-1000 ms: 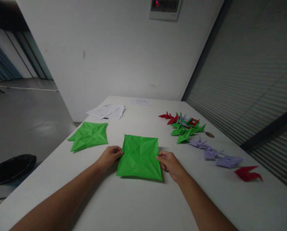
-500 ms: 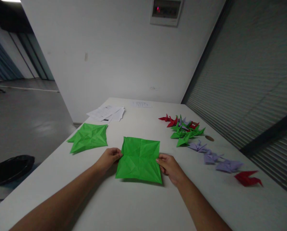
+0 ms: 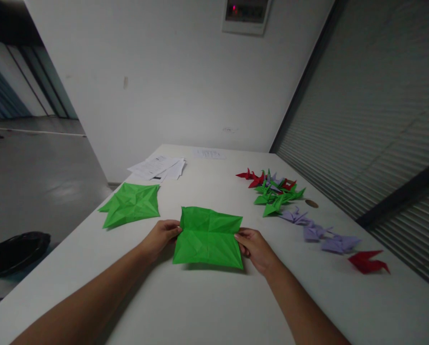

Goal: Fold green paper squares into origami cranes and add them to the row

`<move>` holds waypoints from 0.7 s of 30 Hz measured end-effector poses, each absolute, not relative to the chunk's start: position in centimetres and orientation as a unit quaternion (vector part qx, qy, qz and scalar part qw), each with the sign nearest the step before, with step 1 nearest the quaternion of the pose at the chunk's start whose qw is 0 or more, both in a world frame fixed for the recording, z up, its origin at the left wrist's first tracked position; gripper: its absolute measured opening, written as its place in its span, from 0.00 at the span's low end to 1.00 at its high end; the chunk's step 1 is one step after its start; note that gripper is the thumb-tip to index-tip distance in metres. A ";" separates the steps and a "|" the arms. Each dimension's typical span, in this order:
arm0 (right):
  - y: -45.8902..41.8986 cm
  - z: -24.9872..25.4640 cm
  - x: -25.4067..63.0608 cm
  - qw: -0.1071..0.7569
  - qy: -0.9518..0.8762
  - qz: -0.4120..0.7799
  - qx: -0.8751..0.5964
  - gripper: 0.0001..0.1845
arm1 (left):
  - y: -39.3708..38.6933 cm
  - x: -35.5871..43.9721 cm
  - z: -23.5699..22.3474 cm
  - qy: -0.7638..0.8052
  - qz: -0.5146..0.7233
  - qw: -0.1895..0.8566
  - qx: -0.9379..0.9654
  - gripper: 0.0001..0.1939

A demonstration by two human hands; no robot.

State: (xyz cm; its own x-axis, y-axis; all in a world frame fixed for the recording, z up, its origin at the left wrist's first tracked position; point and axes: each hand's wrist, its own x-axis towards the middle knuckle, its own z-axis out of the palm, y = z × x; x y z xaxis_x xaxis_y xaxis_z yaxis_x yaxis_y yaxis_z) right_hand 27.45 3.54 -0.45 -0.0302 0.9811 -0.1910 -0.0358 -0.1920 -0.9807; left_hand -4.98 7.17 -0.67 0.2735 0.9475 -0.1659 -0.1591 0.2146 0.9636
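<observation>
A creased square of green origami paper [image 3: 208,242] is held just over the table, bent along its middle crease with the far half tilted up. My left hand [image 3: 163,237] pinches its left edge near the crease, thumb on top. On the opposite edge, my right hand [image 3: 254,249] pinches the paper the same way. The fingers under the sheet are partly hidden. To the left lie more creased green sheets [image 3: 133,203], overlapping one another.
On the right is a pile of folded paper cranes [image 3: 277,194] in green, red and purple. Purple cranes [image 3: 315,231] and a red crane [image 3: 368,261] trail nearer. Printed sheets [image 3: 157,167] lie at the back left. A black-lined bin [image 3: 15,251] stands beside the table [image 3: 186,311].
The green paper has bent more along its middle crease, its far half rising toward me. Both hands keep their pinch at the sides. The view has shifted slightly.
</observation>
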 end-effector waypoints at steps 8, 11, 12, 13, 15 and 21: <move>3.5 -0.5 27.5 0.454 -0.419 0.588 -0.522 0.17 | 7.3 -5.1 -1.0 0.425 0.433 0.652 0.455 0.13; 3.5 -0.5 27.6 0.452 -0.405 0.590 -0.533 0.20 | 7.3 -5.0 -0.8 0.432 0.436 0.646 0.453 0.11; 3.5 -0.5 27.6 0.452 -0.405 0.589 -0.534 0.20 | 7.3 -5.0 -0.7 0.435 0.437 0.644 0.453 0.11; 3.5 -0.5 27.6 0.452 -0.407 0.587 -0.534 0.20 | 7.2 -4.9 -0.6 0.438 0.438 0.644 0.450 0.10; 3.6 -0.6 27.6 0.450 -0.415 0.582 -0.536 0.19 | 7.0 -4.8 -0.4 0.440 0.440 0.647 0.440 0.09; 3.6 -0.6 27.7 0.455 -0.420 0.580 -0.529 0.17 | 6.7 -4.5 0.2 0.460 0.446 0.634 0.434 0.06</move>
State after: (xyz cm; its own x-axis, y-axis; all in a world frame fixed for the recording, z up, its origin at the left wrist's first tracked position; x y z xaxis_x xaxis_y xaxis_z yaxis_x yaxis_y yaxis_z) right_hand 27.66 3.64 -0.62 -0.0268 0.9726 -0.2311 -0.0832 -0.2325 -0.9690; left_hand -4.49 6.67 0.17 0.1787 0.9643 -0.1954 -0.1668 0.2254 0.9599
